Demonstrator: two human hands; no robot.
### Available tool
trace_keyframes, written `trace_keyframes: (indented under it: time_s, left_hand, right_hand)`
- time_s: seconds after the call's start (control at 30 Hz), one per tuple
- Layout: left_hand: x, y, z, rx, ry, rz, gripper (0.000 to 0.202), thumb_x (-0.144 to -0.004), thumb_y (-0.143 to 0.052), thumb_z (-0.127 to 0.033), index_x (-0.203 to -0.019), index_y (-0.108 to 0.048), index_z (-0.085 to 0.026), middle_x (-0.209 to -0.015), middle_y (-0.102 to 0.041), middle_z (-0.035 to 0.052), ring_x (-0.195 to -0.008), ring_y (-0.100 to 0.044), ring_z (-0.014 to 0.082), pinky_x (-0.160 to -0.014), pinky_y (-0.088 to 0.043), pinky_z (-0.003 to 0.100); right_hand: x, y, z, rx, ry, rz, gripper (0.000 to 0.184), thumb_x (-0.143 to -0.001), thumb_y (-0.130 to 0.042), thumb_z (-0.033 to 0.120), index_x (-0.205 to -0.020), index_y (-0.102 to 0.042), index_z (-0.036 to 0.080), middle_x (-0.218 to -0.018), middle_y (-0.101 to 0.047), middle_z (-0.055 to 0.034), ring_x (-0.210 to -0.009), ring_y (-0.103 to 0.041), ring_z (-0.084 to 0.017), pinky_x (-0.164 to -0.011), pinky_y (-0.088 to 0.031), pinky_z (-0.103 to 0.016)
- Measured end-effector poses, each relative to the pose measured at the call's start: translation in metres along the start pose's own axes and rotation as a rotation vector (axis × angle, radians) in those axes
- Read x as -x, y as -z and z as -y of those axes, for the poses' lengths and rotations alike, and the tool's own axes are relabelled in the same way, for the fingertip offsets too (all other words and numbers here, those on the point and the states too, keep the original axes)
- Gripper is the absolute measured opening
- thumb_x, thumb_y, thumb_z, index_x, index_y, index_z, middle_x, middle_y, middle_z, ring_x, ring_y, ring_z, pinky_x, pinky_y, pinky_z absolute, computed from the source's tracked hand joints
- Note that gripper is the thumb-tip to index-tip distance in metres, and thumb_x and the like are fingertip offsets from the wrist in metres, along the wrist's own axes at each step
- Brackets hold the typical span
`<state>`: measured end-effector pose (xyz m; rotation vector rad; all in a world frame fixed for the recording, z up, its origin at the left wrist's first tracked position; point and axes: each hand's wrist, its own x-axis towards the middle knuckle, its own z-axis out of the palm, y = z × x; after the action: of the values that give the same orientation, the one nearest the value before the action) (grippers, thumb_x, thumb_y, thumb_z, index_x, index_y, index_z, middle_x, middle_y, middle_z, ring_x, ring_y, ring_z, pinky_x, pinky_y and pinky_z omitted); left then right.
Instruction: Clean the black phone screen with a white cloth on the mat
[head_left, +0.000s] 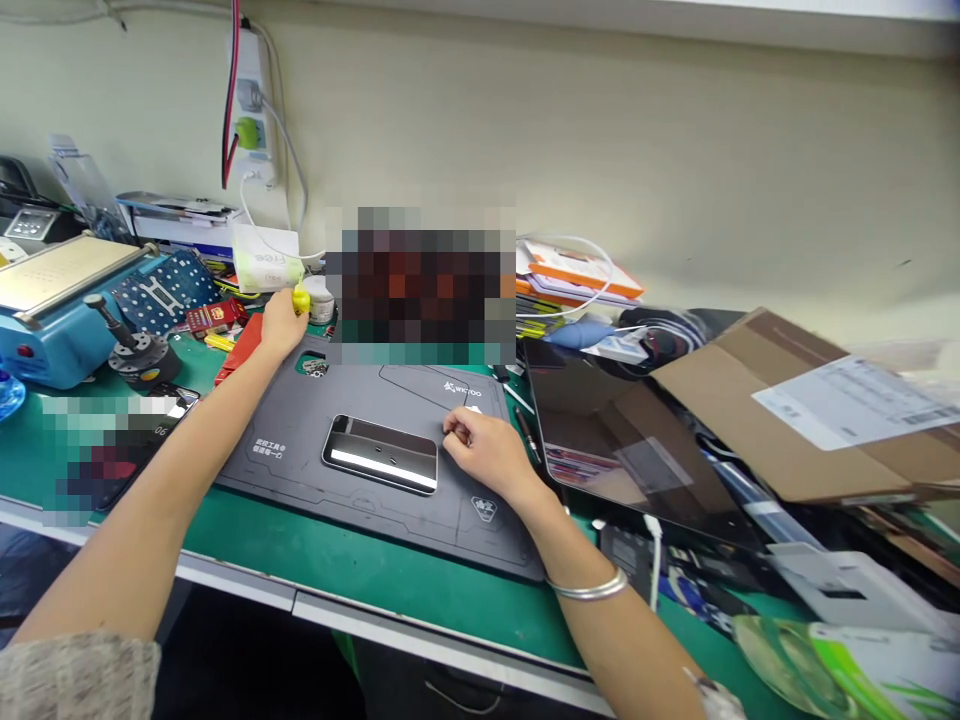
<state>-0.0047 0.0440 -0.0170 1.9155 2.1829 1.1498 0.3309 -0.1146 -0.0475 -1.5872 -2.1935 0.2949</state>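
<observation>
A smartphone (381, 454) with a dark, glossy face lies flat on the grey work mat (300, 470). Just to its right, my right hand (487, 450) rests over the mat, fingers curled in; whatever they may hold is hidden. Farther back on the left, my left hand (282, 322) is closed around a small bright yellow object (301, 298) with a narrow top, its kind unclear. Right beside that object stands a small white round jar (320, 300).
A large dark-screened tablet (637, 440) lies right of the mat, near a cardboard box (795, 400). At left are a blue machine (60, 335), a black round-based holder (142, 355) and another phone (135, 450). Behind the mat, one area is pixelated.
</observation>
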Motion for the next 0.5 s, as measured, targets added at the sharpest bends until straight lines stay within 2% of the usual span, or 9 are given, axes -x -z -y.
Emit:
trace_keyframes:
  time_s: [0.17,0.27,0.33,0.37,0.43,0.5]
  left_hand:
    - [0.005,0.0,-0.002,0.035,0.065,-0.094,0.047,-0.071,-0.07,-0.019,-0.113,-0.05,-0.016,-0.12,-0.057,0.0195,-0.12,-0.053,0.0388,-0.099,-0.045,0.053]
    - [0.024,0.015,-0.021,0.084,0.04,-0.153,0.053,-0.073,-0.071,-0.023,-0.119,-0.046,-0.015,-0.129,-0.05,0.021,-0.124,-0.05,0.0363,-0.104,-0.044,0.053]
    - [0.052,0.041,-0.044,0.242,-0.106,-0.16,0.043,-0.077,-0.066,-0.023,-0.115,-0.049,-0.017,-0.123,-0.055,0.0171,-0.115,-0.057,0.0298,-0.096,-0.053,0.048]
    - [0.07,0.061,-0.056,0.329,-0.229,-0.085,0.033,-0.081,-0.061,-0.025,-0.112,-0.051,-0.019,-0.116,-0.059,0.0137,-0.106,-0.062,0.0256,-0.088,-0.057,0.043]
    - [0.114,0.108,-0.077,0.459,-0.495,0.165,0.025,-0.088,-0.051,-0.029,-0.113,-0.053,-0.023,-0.103,-0.066,0.0072,-0.095,-0.066,0.0203,-0.083,-0.059,0.038]
    - [0.161,0.158,-0.089,0.421,-0.703,0.387,0.026,-0.089,-0.046,-0.032,-0.111,-0.06,-0.031,-0.095,-0.07,0.0037,-0.088,-0.069,0.019,-0.076,-0.061,0.037]
  right_hand:
    - [0.001,0.0,0.001,0.003,0.001,-0.006,0.011,-0.072,-0.047,0.022,-0.076,-0.056,0.024,-0.062,-0.061,0.0008,-0.059,-0.056,-0.018,-0.055,-0.032,-0.027]
    - [0.001,-0.001,-0.001,0.001,-0.002,-0.014,0.011,-0.072,-0.047,0.022,-0.076,-0.057,0.024,-0.063,-0.061,0.0005,-0.06,-0.056,-0.018,-0.055,-0.032,-0.027]
    - [0.001,-0.001,-0.002,0.001,-0.004,-0.014,0.011,-0.072,-0.047,0.023,-0.076,-0.057,0.024,-0.063,-0.061,0.0002,-0.06,-0.057,-0.018,-0.056,-0.033,-0.027]
    - [0.001,-0.001,-0.003,0.002,-0.005,-0.013,0.011,-0.072,-0.048,0.024,-0.076,-0.057,0.024,-0.064,-0.062,0.0,-0.061,-0.057,-0.018,-0.056,-0.033,-0.027]
    - [0.001,-0.002,-0.005,0.005,-0.01,-0.014,0.011,-0.071,-0.048,0.026,-0.077,-0.057,0.024,-0.065,-0.062,-0.0001,-0.061,-0.057,-0.019,-0.057,-0.034,-0.028]
    - [0.001,-0.003,-0.006,0.005,-0.015,-0.017,0.011,-0.07,-0.048,0.027,-0.076,-0.057,0.024,-0.064,-0.062,0.0,-0.061,-0.057,-0.019,-0.058,-0.035,-0.028]
